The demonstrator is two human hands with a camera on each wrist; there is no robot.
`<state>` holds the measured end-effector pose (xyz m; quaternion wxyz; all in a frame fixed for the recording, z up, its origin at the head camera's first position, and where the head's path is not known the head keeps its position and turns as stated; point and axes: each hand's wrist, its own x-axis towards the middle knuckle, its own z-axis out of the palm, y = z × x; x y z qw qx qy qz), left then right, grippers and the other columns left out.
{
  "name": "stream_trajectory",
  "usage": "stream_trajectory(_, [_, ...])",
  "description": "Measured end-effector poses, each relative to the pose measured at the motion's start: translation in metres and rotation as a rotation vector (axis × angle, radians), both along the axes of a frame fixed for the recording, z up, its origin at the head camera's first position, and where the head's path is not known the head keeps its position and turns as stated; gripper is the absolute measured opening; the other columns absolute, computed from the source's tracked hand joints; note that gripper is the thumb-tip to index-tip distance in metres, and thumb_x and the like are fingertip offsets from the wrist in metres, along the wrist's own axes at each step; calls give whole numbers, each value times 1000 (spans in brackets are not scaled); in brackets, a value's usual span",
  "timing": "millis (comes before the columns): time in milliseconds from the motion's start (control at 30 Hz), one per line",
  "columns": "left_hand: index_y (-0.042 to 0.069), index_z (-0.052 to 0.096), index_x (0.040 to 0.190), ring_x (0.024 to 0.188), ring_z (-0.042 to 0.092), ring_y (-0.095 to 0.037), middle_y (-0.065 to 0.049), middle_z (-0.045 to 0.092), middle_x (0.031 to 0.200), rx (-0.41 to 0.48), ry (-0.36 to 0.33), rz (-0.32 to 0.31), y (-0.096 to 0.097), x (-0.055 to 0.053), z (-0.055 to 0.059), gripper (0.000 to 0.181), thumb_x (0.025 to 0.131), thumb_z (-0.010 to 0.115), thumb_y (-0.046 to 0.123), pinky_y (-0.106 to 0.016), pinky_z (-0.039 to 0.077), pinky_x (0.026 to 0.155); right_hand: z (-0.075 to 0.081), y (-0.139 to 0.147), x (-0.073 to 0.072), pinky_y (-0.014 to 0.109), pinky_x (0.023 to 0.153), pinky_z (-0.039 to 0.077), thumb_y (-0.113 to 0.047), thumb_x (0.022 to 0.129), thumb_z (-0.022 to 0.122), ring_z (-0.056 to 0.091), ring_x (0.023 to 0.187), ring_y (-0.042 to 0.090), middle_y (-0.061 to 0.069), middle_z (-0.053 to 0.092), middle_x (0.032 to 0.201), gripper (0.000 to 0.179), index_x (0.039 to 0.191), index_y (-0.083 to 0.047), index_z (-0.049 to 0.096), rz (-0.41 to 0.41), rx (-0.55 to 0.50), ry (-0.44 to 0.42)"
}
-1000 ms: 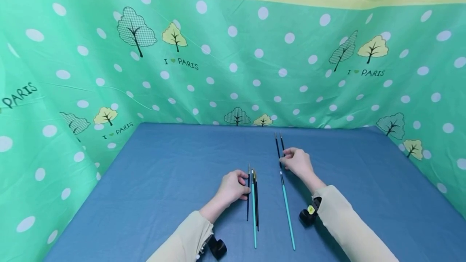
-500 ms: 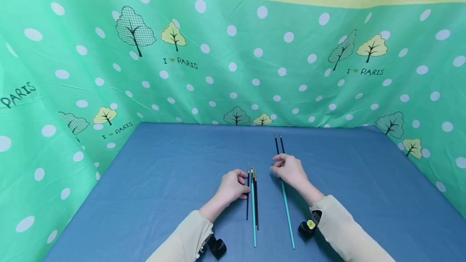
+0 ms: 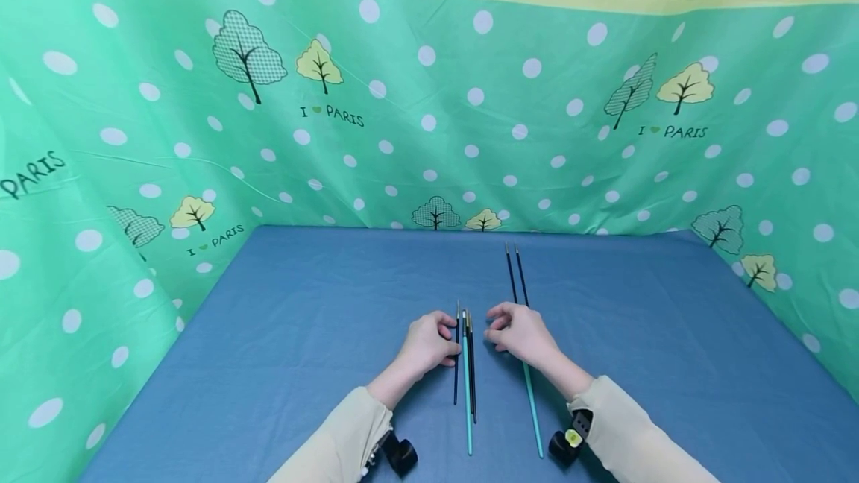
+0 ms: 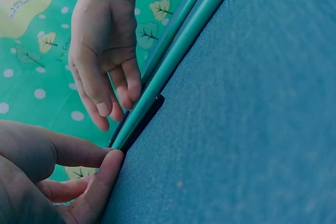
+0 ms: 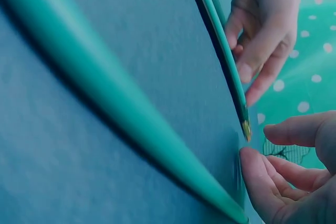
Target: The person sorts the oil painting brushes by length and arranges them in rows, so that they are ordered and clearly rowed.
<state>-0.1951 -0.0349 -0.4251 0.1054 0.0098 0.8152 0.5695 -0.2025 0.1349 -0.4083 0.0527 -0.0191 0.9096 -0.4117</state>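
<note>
One blue tabletop (image 3: 322,304) | green polka-dot curtain (image 3: 429,88) behind | left fingers (image 4: 86,149) pinch black brush (image 3: 455,386) | right fingers (image 5: 296,130) loosely parted

Left hand (image 3: 428,341) pinches leftmost black brush (image 3: 456,382), beside a turquoise brush (image 3: 468,412) on the blue tabletop (image 3: 302,304). Right hand (image 3: 525,334), fingers loosely parted, partly covers a second turquoise brush (image 3: 533,410).

In the head view, the right hand (image 3: 522,335) hides the tip of the right teal brush (image 3: 533,411).

Blue table (image 3: 322,319): two teal brushes (image 3: 468,408), several black brushes (image 3: 511,274), lying in two groups.
</note>
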Motion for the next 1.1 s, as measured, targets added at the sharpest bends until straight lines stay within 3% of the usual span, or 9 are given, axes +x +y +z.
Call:
stream_trajectory(433, [-1,59,104,49,55,-13,-11,50,82,2,11,4,0,0,-1,34,72,69,-7,-25,55,45,-3,-14,16,25,51,56,-6,76,70,61,57,14,5,59,75,31,104,0,59,76,-100,-54])
stream_trajectory(1100, [-1,59,104,50,55,-12,-11,50,81,8,12,5,0,0,-2,35,72,68,-9,-25,55,46,-6,-21,23,22,48,54,-1,70,72,59,55,12,7,56,78,39,106,2,58,67,-85,-43])
